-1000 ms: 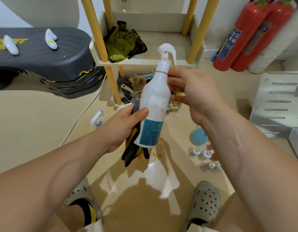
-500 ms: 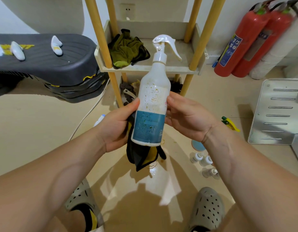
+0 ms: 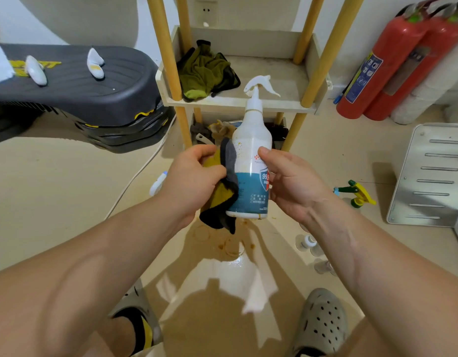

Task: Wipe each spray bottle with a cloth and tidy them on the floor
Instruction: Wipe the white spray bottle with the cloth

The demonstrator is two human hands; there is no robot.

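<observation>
Centre frame, your right hand (image 3: 292, 184) now grips the bottle (image 3: 252, 161), turned to show its front label. Your left hand (image 3: 194, 176) has bunched the cloth (image 3: 226, 186) against its left side, so wiping is under way; specks remain.

"99.9" on spray bottle (image 3: 251, 161) label

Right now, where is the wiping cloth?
Head view, centre: the cloth is gripped by the left hand, against the left side of the spray bottle.
</observation>
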